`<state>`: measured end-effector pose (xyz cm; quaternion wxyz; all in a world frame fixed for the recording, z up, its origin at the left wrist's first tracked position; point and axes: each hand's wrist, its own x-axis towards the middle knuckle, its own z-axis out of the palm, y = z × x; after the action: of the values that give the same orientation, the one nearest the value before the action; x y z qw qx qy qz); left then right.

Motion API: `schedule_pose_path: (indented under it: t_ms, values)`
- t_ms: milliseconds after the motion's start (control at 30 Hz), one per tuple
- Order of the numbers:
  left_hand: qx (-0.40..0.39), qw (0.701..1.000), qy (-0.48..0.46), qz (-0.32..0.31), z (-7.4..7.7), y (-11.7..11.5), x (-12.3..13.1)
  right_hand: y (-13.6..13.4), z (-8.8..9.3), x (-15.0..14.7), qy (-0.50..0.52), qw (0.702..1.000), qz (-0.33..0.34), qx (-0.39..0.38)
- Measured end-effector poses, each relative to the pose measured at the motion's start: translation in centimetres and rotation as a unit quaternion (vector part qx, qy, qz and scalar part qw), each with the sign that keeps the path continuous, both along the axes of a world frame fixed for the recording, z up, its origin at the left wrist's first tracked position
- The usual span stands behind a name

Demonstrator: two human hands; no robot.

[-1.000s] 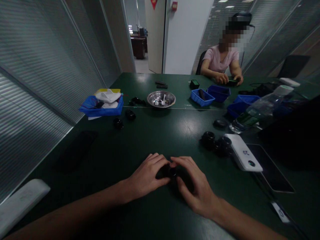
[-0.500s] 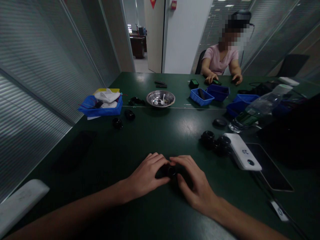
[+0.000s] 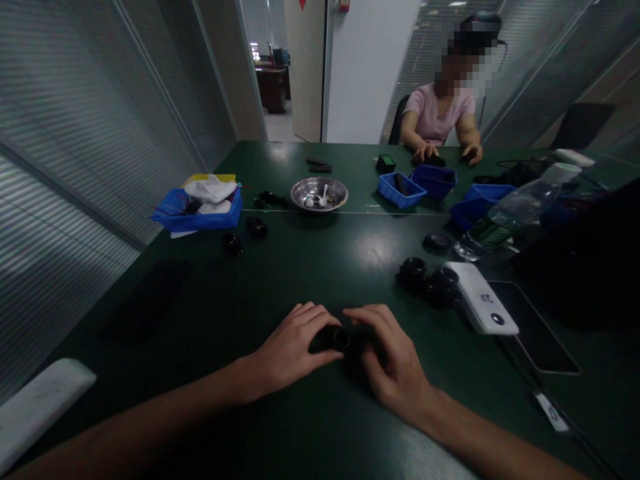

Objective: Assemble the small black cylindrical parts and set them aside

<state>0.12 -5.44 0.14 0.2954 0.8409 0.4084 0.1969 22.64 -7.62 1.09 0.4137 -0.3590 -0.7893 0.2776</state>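
My left hand (image 3: 293,343) grips a small black cylindrical part (image 3: 340,339) between thumb and fingers, low over the dark green table (image 3: 300,277). A round ring or opening shows on the part's near face. Too dark to make out is the rest of its shape. Just right of it, my right hand (image 3: 397,363) is curved with thumb and fingers apart, and nothing shows between them. Ahead and to the right lie several black rounded pieces (image 3: 414,268) with ring-like tops, beside a white power bank (image 3: 481,300) marked 20.
A steel bowl (image 3: 295,200) holds small white bits. Blue bins stand at the left (image 3: 231,219) and right (image 3: 434,183). A clear bottle (image 3: 515,215) tilts near a flat dark tablet-like thing (image 3: 537,327). Black pieces (image 3: 232,244) lie left. Across the table sits a co-worker (image 3: 443,117).
My right hand has drawn away to the right from the black part, and a gap now parts it from my left hand. The left hand keeps its hold. The view has shifted slightly.
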Motion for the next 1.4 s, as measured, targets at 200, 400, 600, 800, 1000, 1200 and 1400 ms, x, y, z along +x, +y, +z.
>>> schedule_pose_path:
  t_ms: [200,400,600,800,1000,1200,1400]
  values:
    - [-0.001,1.0,-0.003,-0.001,-0.08,0.01,-0.01,-0.02,-0.42,-0.02,0.007,0.999,0.032,0.014]
    - [-0.007,1.0,0.019,0.004,-0.03,-0.02,0.0,0.15,-0.4,-0.19,-0.002,0.997,0.075,-0.02]
    - [-0.006,1.0,0.006,0.004,-0.15,-0.03,-0.04,0.07,-0.17,0.12,0.013,0.999,0.029,-0.005]
    - [-0.001,1.0,0.007,0.005,-0.16,0.04,-0.06,0.13,-0.08,-0.03,0.005,0.993,0.115,-0.028]
    - [-0.004,1.0,0.003,-0.002,-0.02,0.06,-0.02,0.11,-0.31,0.28,0.02,0.998,0.052,-0.016]
    - [-0.001,1.0,0.006,0.003,-0.05,-0.01,-0.01,0.35,-0.09,0.16,0.005,0.99,0.135,-0.031]
    - [0.0,1.0,0.002,-0.001,-0.07,0.02,-0.06,0.19,-0.14,0.02,-0.01,0.999,0.041,-0.024]
